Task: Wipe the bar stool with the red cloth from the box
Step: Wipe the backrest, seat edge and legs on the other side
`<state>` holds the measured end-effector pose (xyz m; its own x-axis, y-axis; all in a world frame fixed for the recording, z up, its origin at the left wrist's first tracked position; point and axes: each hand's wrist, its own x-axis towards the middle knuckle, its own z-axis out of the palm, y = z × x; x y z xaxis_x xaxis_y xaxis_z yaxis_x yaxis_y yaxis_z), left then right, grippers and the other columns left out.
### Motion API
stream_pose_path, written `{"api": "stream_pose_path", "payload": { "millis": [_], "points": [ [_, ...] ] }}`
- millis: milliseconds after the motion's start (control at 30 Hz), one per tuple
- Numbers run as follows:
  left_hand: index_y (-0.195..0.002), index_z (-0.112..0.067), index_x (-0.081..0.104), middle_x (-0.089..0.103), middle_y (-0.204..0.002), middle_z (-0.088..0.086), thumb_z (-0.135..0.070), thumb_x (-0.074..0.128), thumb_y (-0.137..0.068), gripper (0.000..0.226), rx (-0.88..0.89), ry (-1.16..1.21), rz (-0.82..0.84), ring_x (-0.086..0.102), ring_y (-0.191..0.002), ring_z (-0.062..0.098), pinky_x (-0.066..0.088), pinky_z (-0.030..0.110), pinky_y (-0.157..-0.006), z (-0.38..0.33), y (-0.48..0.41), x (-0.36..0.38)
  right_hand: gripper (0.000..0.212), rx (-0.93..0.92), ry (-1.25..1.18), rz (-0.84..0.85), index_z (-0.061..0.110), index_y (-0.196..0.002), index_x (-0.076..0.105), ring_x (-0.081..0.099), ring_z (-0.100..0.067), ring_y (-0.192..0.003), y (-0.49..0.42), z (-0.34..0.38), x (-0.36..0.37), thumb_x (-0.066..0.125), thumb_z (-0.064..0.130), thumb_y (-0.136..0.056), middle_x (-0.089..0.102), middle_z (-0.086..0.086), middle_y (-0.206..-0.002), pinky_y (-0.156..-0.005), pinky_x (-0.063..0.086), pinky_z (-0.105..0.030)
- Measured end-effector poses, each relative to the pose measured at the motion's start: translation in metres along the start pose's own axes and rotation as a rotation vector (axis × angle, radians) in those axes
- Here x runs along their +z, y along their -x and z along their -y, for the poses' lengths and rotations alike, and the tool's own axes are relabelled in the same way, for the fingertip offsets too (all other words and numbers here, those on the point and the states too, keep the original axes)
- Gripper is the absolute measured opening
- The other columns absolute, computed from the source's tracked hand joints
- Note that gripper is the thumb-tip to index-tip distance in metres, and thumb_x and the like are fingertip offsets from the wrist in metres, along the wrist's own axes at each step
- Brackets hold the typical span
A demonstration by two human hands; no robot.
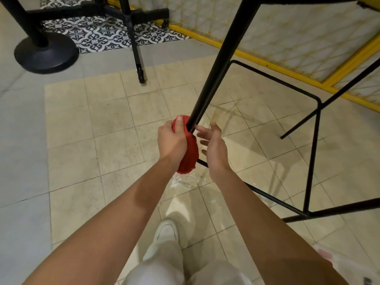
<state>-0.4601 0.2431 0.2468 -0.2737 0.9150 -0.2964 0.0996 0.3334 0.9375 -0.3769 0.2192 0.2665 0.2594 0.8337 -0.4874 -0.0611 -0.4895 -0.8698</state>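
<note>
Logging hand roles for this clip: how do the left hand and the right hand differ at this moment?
The left hand is closed around the red cloth, pressing it against the bar stool leg; the right hand holds nothing. The left hand's thumb lies over the cloth, while the right hand's fingers are spread open beside the leg, not clearly touching it. Both hands are bare and sit low on the same leg.

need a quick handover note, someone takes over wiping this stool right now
Left hand: shut on the red terry cloth, which is wrapped round the lower part of the black metal bar stool leg.
Right hand: open, beside the leg, holding nothing.
Done: cloth is out and on the near leg.
Left: cannot tell which parts are already wiped; the thin footrest bars and other legs show no cloth contact now.
</note>
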Motion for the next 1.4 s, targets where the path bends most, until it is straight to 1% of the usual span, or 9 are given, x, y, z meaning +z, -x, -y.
{"api": "stream_pose_path", "payload": {
  "millis": [200, 333, 467, 567, 767, 900, 1067, 1267, 1400],
  "points": [
    [-0.102, -0.017, 0.061, 0.061, -0.106, 0.009, -0.055, 0.037, -0.091, 0.047, 0.219, 0.155, -0.106, 0.061, -0.096, 0.016, 0.05, 0.035, -0.091, -0.067, 0.02, 0.011, 0.047, 0.012, -0.091, 0.023, 0.023, -0.078, 0.063, 0.059, -0.003, -0.066, 0.007, 0.014, -0.009, 0.029, 0.047, -0.098, 0.064, 0.008, -0.066, -0.06, 0.044, -0.016],
    [-0.108, -0.01, 0.062, 0.056, -0.111, 0.006, -0.039, 0.037, -0.099, 0.039, 0.322, 0.093, -0.173, 0.053, -0.089, 0.001, 0.041, 0.008, -0.082, -0.078, 0.028, 0.013, 0.045, -0.011, -0.113, 0.012, 0.027, -0.075, 0.061, 0.06, -0.011, -0.074, 0.015, 0.026, -0.009, 0.027, 0.042, -0.1, 0.066, 0.007, -0.066, -0.083, 0.051, -0.033],
    [-0.105, -0.015, 0.067, 0.065, -0.104, 0.007, -0.047, 0.031, -0.097, 0.049, 0.191, -0.079, -0.125, 0.062, -0.093, 0.018, 0.049, 0.039, -0.091, -0.064, 0.015, 0.009, 0.054, 0.035, -0.067, 0.014, 0.018, -0.103, 0.064, 0.063, -0.019, -0.09, 0.023, 0.032, -0.01, 0.023, 0.052, -0.097, 0.068, -0.004, -0.088, -0.08, 0.052, -0.036],
    [-0.103, -0.016, 0.068, 0.066, -0.1, 0.01, -0.048, 0.031, -0.096, 0.049, 0.201, -0.088, -0.121, 0.063, -0.091, 0.023, 0.049, 0.041, -0.089, -0.084, 0.015, 0.007, 0.048, 0.032, -0.132, 0.019, 0.022, -0.092, 0.064, 0.062, -0.018, -0.087, 0.025, 0.043, -0.011, 0.027, 0.052, -0.097, 0.067, 0.0, -0.08, -0.08, 0.05, -0.034],
    [-0.108, -0.011, 0.059, 0.056, -0.108, 0.005, -0.037, 0.038, -0.1, 0.035, 0.358, -0.009, -0.136, 0.053, -0.086, 0.001, 0.041, 0.008, -0.079, -0.089, 0.036, 0.007, 0.038, -0.002, -0.188, 0.035, 0.027, -0.088, 0.063, 0.062, -0.016, -0.087, 0.03, 0.059, -0.013, 0.034, 0.05, -0.096, 0.067, 0.001, -0.091, -0.078, 0.05, -0.032],
    [-0.11, -0.01, 0.058, 0.061, -0.109, 0.011, -0.043, 0.042, -0.097, 0.038, 0.149, -0.073, -0.056, 0.062, -0.094, 0.02, 0.052, 0.04, -0.087, -0.063, 0.029, -0.002, 0.053, 0.019, -0.054, 0.112, 0.032, -0.124, 0.054, 0.059, -0.02, -0.109, 0.04, 0.043, -0.008, 0.042, 0.063, -0.083, 0.06, -0.001, -0.123, -0.095, 0.048, -0.042],
    [-0.108, -0.017, 0.05, 0.063, -0.105, 0.002, -0.041, 0.047, -0.096, 0.027, 0.04, -0.029, 0.077, 0.062, -0.094, 0.015, 0.052, 0.034, -0.086, -0.053, 0.049, -0.023, 0.051, -0.038, -0.088, 0.181, 0.043, -0.14, 0.033, 0.052, -0.018, -0.118, 0.051, 0.018, -0.002, 0.046, 0.053, -0.091, 0.048, 0.01, -0.131, -0.103, 0.043, -0.046],
    [-0.094, -0.018, 0.067, 0.07, -0.091, 0.004, -0.049, 0.039, -0.097, 0.042, 0.015, -0.141, 0.325, 0.066, -0.091, 0.022, 0.053, 0.034, -0.083, -0.057, 0.044, -0.045, 0.051, -0.052, -0.274, 0.104, 0.038, -0.128, 0.051, 0.062, -0.021, -0.107, 0.054, 0.011, -0.003, 0.071, 0.027, -0.082, 0.062, 0.001, -0.119, -0.096, 0.049, -0.044],
    [-0.101, -0.02, 0.073, 0.069, -0.098, 0.001, -0.047, 0.027, -0.1, 0.053, 0.091, -0.203, 0.259, 0.06, -0.087, 0.015, 0.051, 0.034, -0.083, -0.067, 0.038, -0.051, 0.033, -0.071, -0.355, -0.105, 0.039, -0.106, 0.055, 0.061, -0.024, -0.104, 0.051, 0.017, -0.008, 0.069, 0.019, -0.083, 0.061, 0.0, -0.115, -0.092, 0.051, -0.046]
  ]
}}
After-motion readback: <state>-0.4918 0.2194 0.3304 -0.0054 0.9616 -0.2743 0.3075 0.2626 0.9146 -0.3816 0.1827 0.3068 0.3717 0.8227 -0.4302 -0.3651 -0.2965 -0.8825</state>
